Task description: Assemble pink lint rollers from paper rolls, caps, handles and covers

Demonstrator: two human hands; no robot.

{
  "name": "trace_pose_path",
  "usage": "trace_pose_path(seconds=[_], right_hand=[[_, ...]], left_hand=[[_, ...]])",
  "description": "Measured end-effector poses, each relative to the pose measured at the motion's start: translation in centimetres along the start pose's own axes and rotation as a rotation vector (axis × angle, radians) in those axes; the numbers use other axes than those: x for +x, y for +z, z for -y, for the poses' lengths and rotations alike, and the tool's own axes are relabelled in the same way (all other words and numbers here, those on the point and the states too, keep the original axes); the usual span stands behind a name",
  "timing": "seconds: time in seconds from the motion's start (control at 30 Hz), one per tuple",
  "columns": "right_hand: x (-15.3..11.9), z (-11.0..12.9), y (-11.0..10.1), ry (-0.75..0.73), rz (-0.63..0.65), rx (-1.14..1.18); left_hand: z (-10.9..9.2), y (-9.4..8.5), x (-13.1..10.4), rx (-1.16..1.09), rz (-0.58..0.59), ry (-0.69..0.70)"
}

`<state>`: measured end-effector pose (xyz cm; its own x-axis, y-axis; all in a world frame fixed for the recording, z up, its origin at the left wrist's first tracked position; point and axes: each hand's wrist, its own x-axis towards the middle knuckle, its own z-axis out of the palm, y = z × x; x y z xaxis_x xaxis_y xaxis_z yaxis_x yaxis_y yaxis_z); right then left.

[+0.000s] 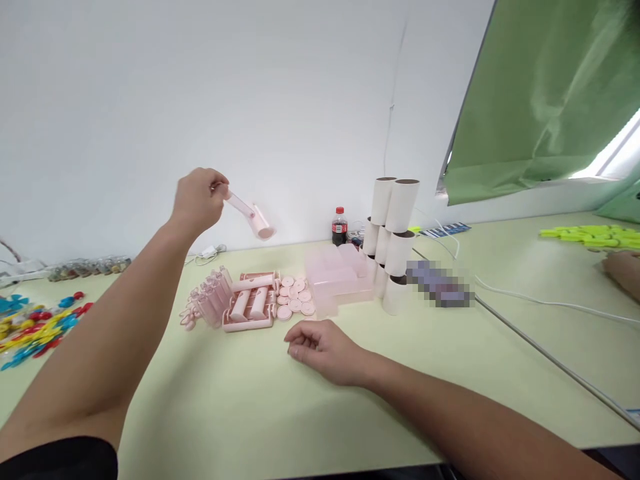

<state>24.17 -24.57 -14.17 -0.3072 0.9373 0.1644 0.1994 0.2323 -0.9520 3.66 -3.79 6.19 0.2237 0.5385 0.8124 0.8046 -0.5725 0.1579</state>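
My left hand is raised above the table's back edge, its fingers pinching the end of a pink plastic piece with a long handle and a wider, rounded far end. My right hand rests on the table with its fingers curled in; nothing shows in it. Behind the right hand lie several pink discs. To their left are pink frames with rollers and a row of upright pink pieces. Translucent pink boxes stand right of the discs.
White cardboard tubes are stacked right of the boxes. A cola bottle stands by the wall. Colourful pieces lie at left, yellow-green pieces at right, near another person's hand. Cables cross the table's right side.
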Motion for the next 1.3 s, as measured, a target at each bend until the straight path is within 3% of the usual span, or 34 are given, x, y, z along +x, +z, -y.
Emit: trace_pose_path(seconds=[0.1, 0.2, 0.3, 0.4, 0.47, 0.6, 0.73, 0.83, 0.9, 1.0, 1.13, 1.23, 1.3], right_hand=[[0.6, 0.5, -1.1, -0.058, -0.191, 0.229], [1.0, 1.4, -2.5, -0.029, -0.274, 0.513], [1.1, 2.0, -3.7, 0.005, -0.161, 0.713], [1.1, 2.2, -4.3, 0.037, -0.137, 0.73], [1.1, 2.0, -4.4, 0.034, -0.227, 0.671], [1.1, 1.6, -3.9, -0.095, -0.348, 0.474], [0.8, 1.4, -3.2, -0.188, -0.328, 0.329], [0.5, 1.5, -2.8, -0.251, -0.297, 0.288], [0.5, 1.6, -2.8, -0.264, -0.281, 0.264], [0.5, 1.8, -3.3, -0.236, -0.304, 0.188], [0.8, 3.3, -5.9, -0.136, -0.535, -0.065], [1.9, 6.2, -9.2, -0.024, -0.584, -0.501], [3.4, 8.5, -11.3, 0.013, -0.482, -0.823]], left_hand=[[-2.3, -3.8, -4.4, -0.281, -0.268, -0.076], [-4.4, -4.9, -9.8, -0.481, -0.39, -0.085], [-5.8, -4.2, -14.4, -0.636, -0.354, -0.071], [-6.2, -3.5, -16.7, -0.667, -0.222, 0.029], [-6.1, -3.6, -16.8, -0.568, -0.068, 0.084], [-7.2, -4.5, -15.1, -0.306, 0.186, 0.058], [-9.8, -4.4, -13.7, -0.361, 0.525, 0.123], [-11.1, -3.6, -13.9, -0.439, 0.737, 0.042], [-11.0, -3.1, -14.5, -0.484, 0.8, -0.033], [-9.7, -2.9, -15.5, -0.509, 0.779, -0.111], [-6.9, -2.9, -16.4, -0.569, 0.631, -0.328], [-5.6, -2.4, -16.7, -0.805, 0.431, -0.527], [-5.4, -1.8, -16.9, -1.0, 0.333, -0.606]])
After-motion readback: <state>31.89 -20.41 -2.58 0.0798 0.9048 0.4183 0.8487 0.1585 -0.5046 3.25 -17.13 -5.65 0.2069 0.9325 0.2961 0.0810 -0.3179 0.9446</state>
